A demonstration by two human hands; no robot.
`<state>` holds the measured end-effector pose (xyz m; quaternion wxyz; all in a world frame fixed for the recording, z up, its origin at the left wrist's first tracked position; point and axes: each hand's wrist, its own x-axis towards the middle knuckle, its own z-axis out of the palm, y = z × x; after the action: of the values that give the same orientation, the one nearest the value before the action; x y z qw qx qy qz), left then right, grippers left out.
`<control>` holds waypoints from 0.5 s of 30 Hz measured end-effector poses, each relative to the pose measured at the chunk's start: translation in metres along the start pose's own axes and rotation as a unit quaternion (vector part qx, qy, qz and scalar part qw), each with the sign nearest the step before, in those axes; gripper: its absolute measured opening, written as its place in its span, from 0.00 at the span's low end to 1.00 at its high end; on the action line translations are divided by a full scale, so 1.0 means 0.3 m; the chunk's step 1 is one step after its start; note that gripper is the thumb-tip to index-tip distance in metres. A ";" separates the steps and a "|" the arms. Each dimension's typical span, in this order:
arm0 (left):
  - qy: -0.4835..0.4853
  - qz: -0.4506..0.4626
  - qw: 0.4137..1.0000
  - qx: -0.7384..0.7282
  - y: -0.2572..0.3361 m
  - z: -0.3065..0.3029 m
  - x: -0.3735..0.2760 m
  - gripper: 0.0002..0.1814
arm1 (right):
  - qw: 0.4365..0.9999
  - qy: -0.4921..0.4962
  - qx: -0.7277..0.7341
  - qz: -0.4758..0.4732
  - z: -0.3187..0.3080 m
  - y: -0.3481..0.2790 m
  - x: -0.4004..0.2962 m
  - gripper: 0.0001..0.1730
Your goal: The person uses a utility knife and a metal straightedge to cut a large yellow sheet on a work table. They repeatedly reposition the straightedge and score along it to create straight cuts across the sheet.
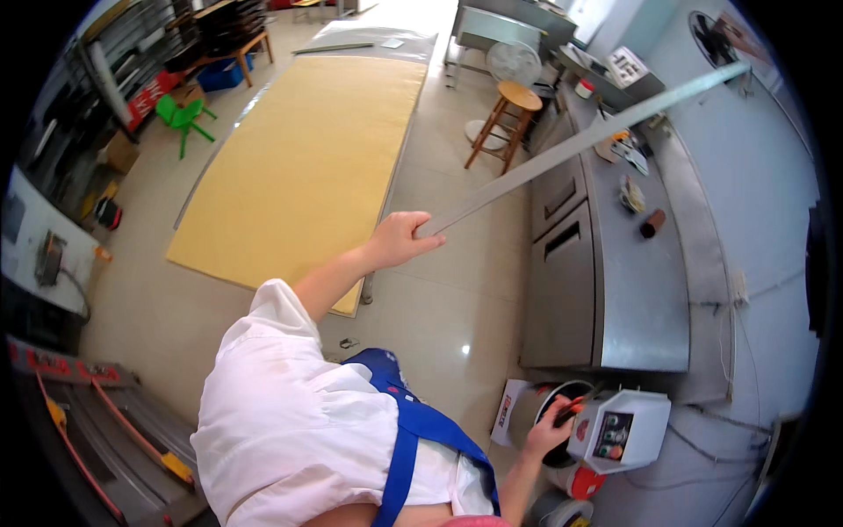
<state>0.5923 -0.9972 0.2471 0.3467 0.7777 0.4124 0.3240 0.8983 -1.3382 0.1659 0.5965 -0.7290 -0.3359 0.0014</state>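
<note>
My left hand (403,238), arm stretched forward, grips the near end of a long, flat metal bar (566,153). The bar slants up to the right, over the floor and across the steel counter in the picture. Beside that hand, to the left, lies a large flat yellow sheet (296,158) on a long low table. At the lower right my right hand (548,435) is closed around a tool (568,412) with a dark and orange-red handle; its far end is hard to make out. This hand is by a round metal drum (532,412) and a white control box (622,431) with knobs.
A steel counter (642,316) with cabinet doors runs along the right wall, bearing a brown cylinder (652,224). Beyond stand a wooden stool (519,95) and a fan (514,62). A green chair (181,117) is at the left, and a grey machine with red rails (112,428) at the lower left.
</note>
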 end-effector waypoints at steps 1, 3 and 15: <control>-0.009 -0.028 1.000 -0.008 0.037 -0.001 -0.032 0.15 | 0.995 -0.072 0.027 0.059 -0.026 -0.012 0.139 0.05; -0.030 -0.070 0.997 -0.020 0.081 0.019 -0.063 0.15 | 0.989 -0.112 0.021 -0.089 0.015 -0.048 0.405 0.10; -0.086 -0.098 0.990 0.046 -0.064 0.020 0.227 0.13 | 0.841 -0.226 -0.116 -0.477 0.858 -0.215 1.302 0.38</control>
<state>0.6196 -0.9318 0.2432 0.3743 0.7737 0.4700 0.2011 1.0657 -0.9186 0.3034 0.3417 -0.5219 -0.7655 -0.1578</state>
